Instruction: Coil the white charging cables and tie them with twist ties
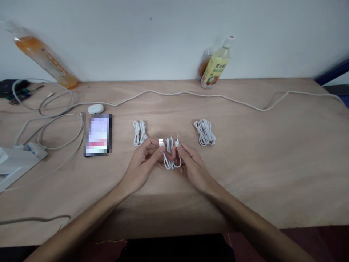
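Apparently black clothing [177, 250] at lap

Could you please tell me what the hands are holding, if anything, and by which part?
A coiled white cable, held by its ends: the left hand has the silver-tipped white USB plug, the right hand a white connector.

Phone [98, 136] left of hands [139, 168] | coiled cable [171, 165] between hands | case [95, 108] behind phone

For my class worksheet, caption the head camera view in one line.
Left hand and right hand hold a coiled white cable over a wooden table, between a left bundle and right bundle.
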A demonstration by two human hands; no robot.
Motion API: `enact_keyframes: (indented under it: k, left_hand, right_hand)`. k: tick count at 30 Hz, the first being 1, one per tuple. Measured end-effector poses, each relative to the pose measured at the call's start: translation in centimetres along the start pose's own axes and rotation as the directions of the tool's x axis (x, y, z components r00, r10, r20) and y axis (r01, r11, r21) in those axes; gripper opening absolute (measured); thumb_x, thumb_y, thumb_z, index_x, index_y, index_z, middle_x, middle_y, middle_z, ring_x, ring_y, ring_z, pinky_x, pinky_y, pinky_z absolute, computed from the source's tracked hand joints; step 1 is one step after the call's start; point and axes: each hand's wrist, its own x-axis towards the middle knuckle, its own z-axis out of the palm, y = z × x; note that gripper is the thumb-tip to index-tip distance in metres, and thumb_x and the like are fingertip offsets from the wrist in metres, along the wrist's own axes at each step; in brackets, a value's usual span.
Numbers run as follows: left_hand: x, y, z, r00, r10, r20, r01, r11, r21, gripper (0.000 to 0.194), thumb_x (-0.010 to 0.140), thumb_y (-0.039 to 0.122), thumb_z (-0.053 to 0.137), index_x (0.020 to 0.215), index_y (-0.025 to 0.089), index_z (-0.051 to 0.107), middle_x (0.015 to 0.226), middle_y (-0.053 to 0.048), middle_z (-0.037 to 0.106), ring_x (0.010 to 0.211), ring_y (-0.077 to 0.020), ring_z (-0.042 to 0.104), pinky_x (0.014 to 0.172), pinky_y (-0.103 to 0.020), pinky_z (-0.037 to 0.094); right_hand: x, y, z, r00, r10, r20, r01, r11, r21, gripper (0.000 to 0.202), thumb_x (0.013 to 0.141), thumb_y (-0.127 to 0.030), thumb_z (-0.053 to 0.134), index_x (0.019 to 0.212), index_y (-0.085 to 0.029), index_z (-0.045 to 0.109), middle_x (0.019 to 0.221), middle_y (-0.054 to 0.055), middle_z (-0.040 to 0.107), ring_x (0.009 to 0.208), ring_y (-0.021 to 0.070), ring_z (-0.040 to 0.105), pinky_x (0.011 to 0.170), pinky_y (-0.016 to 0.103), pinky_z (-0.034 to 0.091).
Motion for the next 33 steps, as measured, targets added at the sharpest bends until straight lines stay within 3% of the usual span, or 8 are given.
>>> enact_keyframes:
  k: [11,16,20,27,33]
  left_hand:
    - [0.1,-0.2,-0.2,0.995,0.053,-0.08,-0.058,0.996,-0.069,0.029,0.102,0.047,0.068,0.091,0.024,0.053,0.088,-0.001,0.075,0.088,-0.0197,0.075,0.083,-0.035,0.059]
    - [0.1,-0.4,-0.1,0.998,-0.062,0.024,0.066,0.962,-0.266,0.034,0.096,0.048,0.074,0.089,0.024,0.05,0.087,0.001,0.066,0.082,-0.0193,0.071,0.07,-0.033,0.06]
    - [-0.2,-0.1,0.1,0.998,-0.059,0.032,0.065,0.963,-0.26,0.034,0.09,0.035,0.085,0.093,0.023,0.053,0.085,0.004,0.061,0.077,-0.0153,0.067,0.062,-0.027,0.058]
    - [0.0,0.0,-0.1,0.998,-0.015,-0.053,0.005,0.981,-0.195,0.011,0.096,0.024,0.074,0.103,0.019,0.066,0.1,-0.003,0.074,0.082,-0.0149,0.069,0.072,-0.027,0.059]
    - [0.2,0.0,-0.1,0.997,-0.039,-0.07,0.023,0.974,-0.226,0.019,0.104,0.026,0.067,0.121,0.018,0.073,0.117,-0.009,0.08,0.098,-0.0199,0.076,0.081,-0.03,0.061]
  right_hand:
    - [0.3,-0.4,-0.1,0.99,0.076,-0.116,-0.057,0.986,0.157,0.057,0.091,-0.08,0.066,0.078,-0.025,0.057,0.071,0.0,0.054,0.062,0.0154,0.048,0.046,0.025,0.034]
    - [0.5,-0.3,-0.3,0.982,0.115,-0.151,-0.082,0.974,0.21,0.059,0.085,-0.082,0.072,0.08,-0.025,0.057,0.067,-0.002,0.056,0.058,0.0144,0.05,0.042,0.022,0.034]
    - [0.7,-0.3,-0.4,0.973,0.143,-0.183,-0.089,0.957,0.275,0.059,0.08,-0.08,0.079,0.08,-0.024,0.058,0.064,-0.003,0.057,0.055,0.0132,0.05,0.04,0.02,0.035]
    - [0.7,-0.6,-0.3,0.965,0.158,-0.21,-0.073,0.928,0.364,0.057,0.074,-0.074,0.087,0.079,-0.023,0.064,0.064,-0.004,0.058,0.056,0.0124,0.053,0.039,0.019,0.034]
    - [0.7,-1.1,-0.2,0.964,0.179,-0.196,-0.083,0.905,0.416,0.057,0.069,-0.072,0.092,0.078,-0.023,0.066,0.063,-0.004,0.057,0.056,0.0115,0.049,0.041,0.02,0.031]
